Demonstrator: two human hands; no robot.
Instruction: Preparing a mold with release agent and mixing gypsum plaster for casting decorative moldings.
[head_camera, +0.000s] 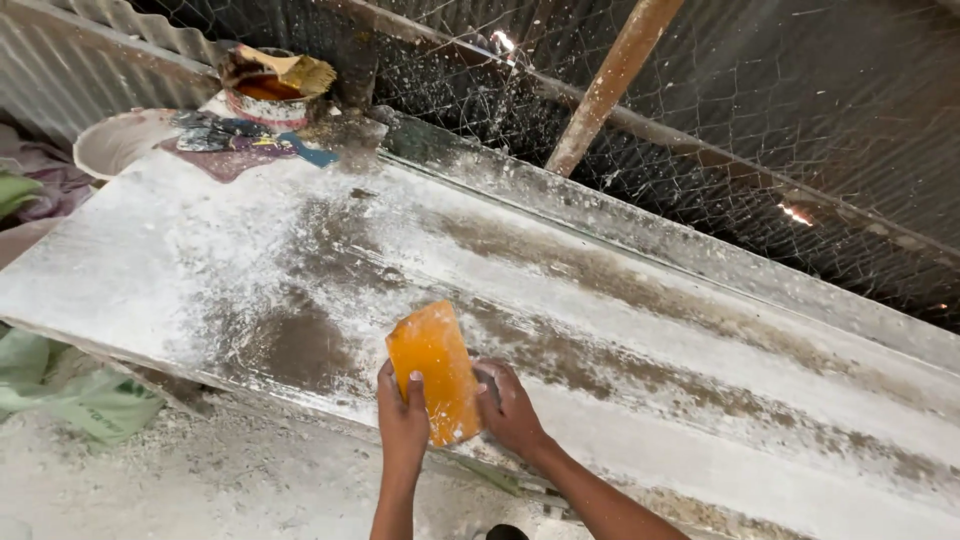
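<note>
Left hand (402, 420) and right hand (508, 408) both closed around orange scraper (433, 368), blade pressed flat on dusty white panel (640, 330). Paint tin (268, 95) with brush (300, 70) far behind.

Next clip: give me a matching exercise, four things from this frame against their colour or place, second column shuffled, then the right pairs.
Things:
1. Flat pad held by the left hand and the right hand
2. Paint tin
3. Basin
4. Wooden pole

Descriptions:
A. leans against the wire mesh behind the board
B. orange, pressed on the dusty white board
C. pale and round, at the board's far left corner
D. at the board's far end, a brush resting across its top

Pairs: 1-B, 2-D, 3-C, 4-A
</note>
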